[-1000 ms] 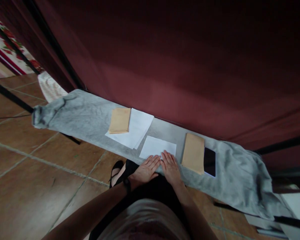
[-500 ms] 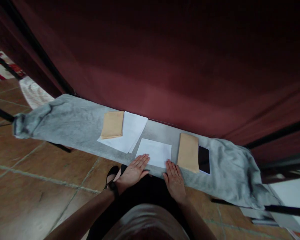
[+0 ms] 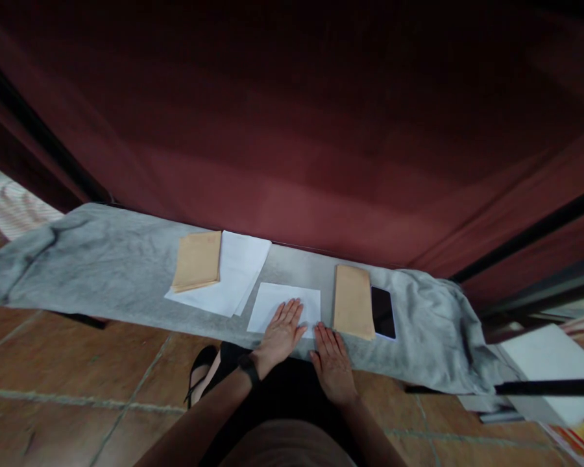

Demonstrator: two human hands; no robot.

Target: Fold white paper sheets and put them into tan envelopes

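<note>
A white sheet of paper (image 3: 261, 310), which looks folded, lies on the grey cloth in front of me. My left hand (image 3: 283, 329) rests flat across the middle of it, fingers stretched out. At its lower right corner lies my right hand (image 3: 331, 362), fingers extended, the tips at the paper's edge. Neither hand grips anything. To the right is a stack of brown envelopes (image 3: 353, 301). Another brown envelope stack (image 3: 197, 261) sits at the left, on top of larger white sheets (image 3: 243, 263).
A dark-screened phone (image 3: 383, 312) lies beside the right envelopes. The grey cloth (image 3: 111, 266) covers a long narrow bench and bunches at its right end. Behind hangs a dark red curtain (image 3: 282, 175). White boards (image 3: 549, 363) lie low at the right.
My left hand has slid from the paper's lower left edge rightward onto its middle. My right hand stays near the lower right corner. The camera view has shifted slightly.
</note>
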